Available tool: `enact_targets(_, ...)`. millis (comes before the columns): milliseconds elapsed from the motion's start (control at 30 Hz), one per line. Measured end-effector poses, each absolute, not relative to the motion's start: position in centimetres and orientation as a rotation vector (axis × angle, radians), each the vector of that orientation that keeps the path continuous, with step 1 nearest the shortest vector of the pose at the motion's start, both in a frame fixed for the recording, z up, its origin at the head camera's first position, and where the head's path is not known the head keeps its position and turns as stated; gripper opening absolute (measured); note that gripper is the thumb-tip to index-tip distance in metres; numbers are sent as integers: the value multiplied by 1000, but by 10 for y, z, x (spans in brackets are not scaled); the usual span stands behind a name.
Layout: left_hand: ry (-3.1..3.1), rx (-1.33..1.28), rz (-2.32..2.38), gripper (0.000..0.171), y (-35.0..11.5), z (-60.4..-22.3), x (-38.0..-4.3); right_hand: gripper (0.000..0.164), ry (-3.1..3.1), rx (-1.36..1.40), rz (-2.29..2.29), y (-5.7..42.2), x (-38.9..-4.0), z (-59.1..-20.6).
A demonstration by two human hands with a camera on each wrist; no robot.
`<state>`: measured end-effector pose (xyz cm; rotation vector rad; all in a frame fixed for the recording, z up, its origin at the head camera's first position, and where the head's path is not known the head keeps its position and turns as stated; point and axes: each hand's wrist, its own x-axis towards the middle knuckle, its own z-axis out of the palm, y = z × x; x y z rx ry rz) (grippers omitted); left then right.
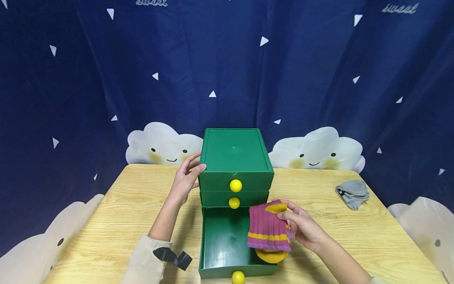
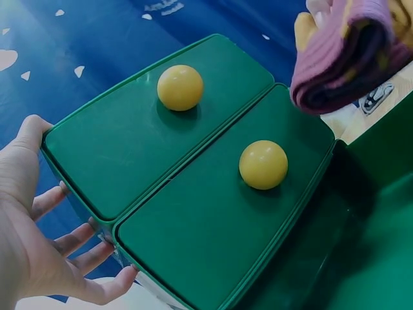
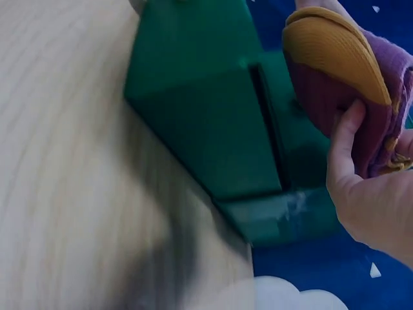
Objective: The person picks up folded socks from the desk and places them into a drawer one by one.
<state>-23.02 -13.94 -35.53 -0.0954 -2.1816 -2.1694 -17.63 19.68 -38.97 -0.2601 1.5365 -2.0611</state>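
Observation:
My right hand [image 1: 303, 225] pinches a folded pair of socks [image 1: 268, 227], maroon with mustard toes and a purple cuff, between thumb and fingers. The socks hang over the right side of the pulled-out bottom drawer [image 1: 221, 272]. In the right wrist view the thumb presses the socks [image 3: 335, 58] beside the mustard part. My left hand [image 1: 184, 179] touches the left side of the green drawer cabinet [image 1: 234, 150], fingers spread along its wall and thumb at the top front corner. Two upper drawers [image 2: 193, 239] with yellow knobs are closed.
A grey folded cloth item [image 1: 352, 194] lies on the wooden table [image 1: 142, 205] at the right. The bottom drawer's yellow knob [image 1: 238, 277] sticks out toward the front. Behind the table hangs a dark blue curtain [image 1: 213, 59] with clouds and white triangles.

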Motion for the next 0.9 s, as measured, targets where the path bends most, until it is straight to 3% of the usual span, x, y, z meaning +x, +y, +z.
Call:
enact_targets(667,-2172,-99,-2166,51,-139,-355,-229,38,1555,-132,-2020,136,-176,-415)
enact_targets(900,-2168,-104,-2177,51,-138,-355,-229,51,1591,-50,-2005,114,-178,-428)
